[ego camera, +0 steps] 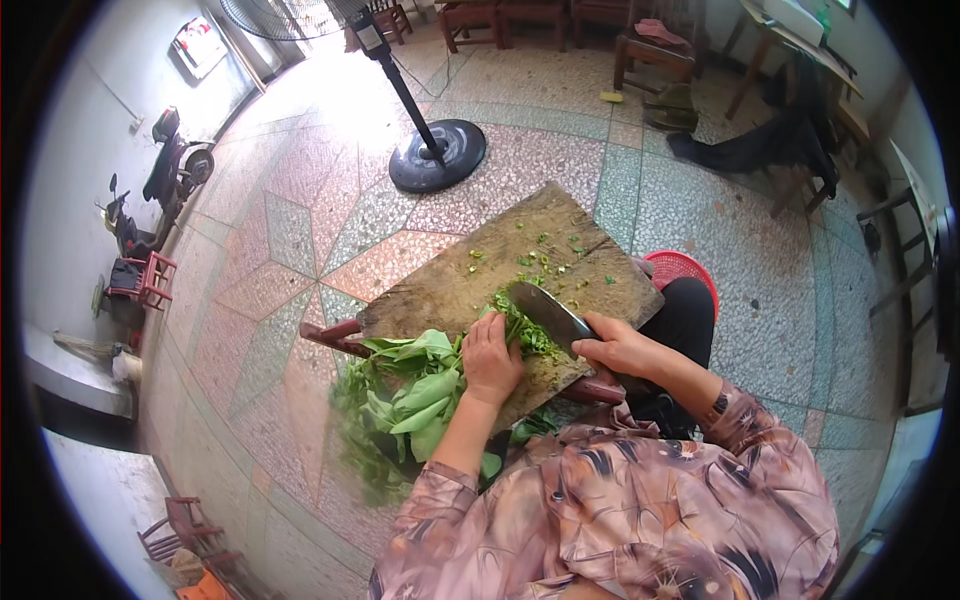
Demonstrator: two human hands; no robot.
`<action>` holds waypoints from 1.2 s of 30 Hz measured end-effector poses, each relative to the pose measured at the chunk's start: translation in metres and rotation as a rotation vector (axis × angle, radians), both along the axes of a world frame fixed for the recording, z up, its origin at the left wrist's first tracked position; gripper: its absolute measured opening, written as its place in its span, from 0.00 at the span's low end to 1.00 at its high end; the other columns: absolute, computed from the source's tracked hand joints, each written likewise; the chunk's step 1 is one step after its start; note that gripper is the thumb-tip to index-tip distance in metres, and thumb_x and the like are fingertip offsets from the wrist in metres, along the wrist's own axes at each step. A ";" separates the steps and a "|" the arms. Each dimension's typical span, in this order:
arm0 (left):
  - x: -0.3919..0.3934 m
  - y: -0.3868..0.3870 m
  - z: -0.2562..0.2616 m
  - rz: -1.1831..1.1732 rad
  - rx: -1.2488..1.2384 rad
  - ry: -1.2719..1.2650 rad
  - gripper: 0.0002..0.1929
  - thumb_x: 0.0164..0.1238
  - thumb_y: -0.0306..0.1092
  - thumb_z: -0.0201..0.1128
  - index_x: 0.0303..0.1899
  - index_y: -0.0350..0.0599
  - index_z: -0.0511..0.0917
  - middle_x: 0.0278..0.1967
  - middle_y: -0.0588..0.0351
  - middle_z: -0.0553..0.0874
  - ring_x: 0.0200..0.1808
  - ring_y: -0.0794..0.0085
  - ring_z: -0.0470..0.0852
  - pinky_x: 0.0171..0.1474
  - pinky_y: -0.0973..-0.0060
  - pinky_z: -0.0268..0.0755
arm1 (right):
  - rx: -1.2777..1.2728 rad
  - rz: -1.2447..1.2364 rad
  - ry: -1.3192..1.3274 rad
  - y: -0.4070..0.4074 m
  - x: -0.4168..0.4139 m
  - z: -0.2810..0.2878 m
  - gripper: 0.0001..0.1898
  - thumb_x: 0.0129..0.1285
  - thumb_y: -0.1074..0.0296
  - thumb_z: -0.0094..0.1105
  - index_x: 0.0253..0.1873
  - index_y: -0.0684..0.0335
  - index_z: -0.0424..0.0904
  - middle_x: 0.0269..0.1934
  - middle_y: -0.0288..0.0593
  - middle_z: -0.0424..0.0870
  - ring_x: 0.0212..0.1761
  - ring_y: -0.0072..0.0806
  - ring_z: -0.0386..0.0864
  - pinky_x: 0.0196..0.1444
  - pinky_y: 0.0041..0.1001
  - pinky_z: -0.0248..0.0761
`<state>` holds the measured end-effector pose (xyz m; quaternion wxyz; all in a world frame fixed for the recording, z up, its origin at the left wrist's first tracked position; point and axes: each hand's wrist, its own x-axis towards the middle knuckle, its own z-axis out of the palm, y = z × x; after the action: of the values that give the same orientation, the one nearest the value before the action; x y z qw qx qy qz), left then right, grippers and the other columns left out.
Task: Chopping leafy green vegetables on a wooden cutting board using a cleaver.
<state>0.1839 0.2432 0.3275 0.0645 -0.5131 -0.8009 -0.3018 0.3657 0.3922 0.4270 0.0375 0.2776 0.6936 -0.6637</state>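
Note:
My right hand [616, 346] grips the handle of a broad-bladed cleaver [551, 311], its blade lying close to the greens on a worn wooden chopping board [427, 296]. My left hand [491, 358] presses down on a bundle of leafy green vegetables [427, 391], just left of the blade. The leaves spill over the board's near left edge. Chopped green pieces [534, 339] are heaped beside the blade, and small bits lie scattered across the far half of the board. The cleaver's handle is mostly hidden by my fingers.
Dark red wooden supports [334, 337] show under the board. A red plastic basket [684, 268] stands beside my right knee. Farther out on the terrazzo floor are a pedestal fan's round base [437, 156], a wooden chair [654, 56], and a parked scooter [169, 176] by the left wall.

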 end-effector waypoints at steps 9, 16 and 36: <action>0.012 -0.003 0.004 0.000 -0.032 0.102 0.27 0.59 0.33 0.66 0.60 0.39 0.70 0.58 0.44 0.76 0.61 0.50 0.73 0.63 0.56 0.65 | 0.399 0.109 0.086 -0.018 -0.002 -0.002 0.14 0.70 0.61 0.56 0.44 0.67 0.66 0.23 0.47 0.77 0.19 0.33 0.77 0.23 0.35 0.69; 0.010 -0.003 -0.003 -0.023 0.160 -0.057 0.23 0.62 0.32 0.64 0.58 0.36 0.72 0.56 0.42 0.78 0.58 0.48 0.75 0.63 0.57 0.66 | 0.184 0.092 -0.033 -0.018 -0.001 0.007 0.15 0.71 0.60 0.55 0.45 0.66 0.64 0.22 0.46 0.76 0.19 0.32 0.76 0.21 0.35 0.68; 0.003 0.006 0.006 -0.080 0.237 -0.100 0.10 0.54 0.25 0.67 0.40 0.40 0.82 0.44 0.47 0.82 0.46 0.52 0.81 0.51 0.61 0.73 | 0.254 0.156 -0.083 -0.012 -0.001 0.017 0.16 0.69 0.60 0.55 0.44 0.69 0.63 0.31 0.61 0.78 0.33 0.52 0.80 0.36 0.44 0.69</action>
<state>0.1869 0.2488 0.3332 0.0722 -0.5178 -0.7408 -0.4218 0.3649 0.3800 0.4445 0.0818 0.2525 0.7894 -0.5536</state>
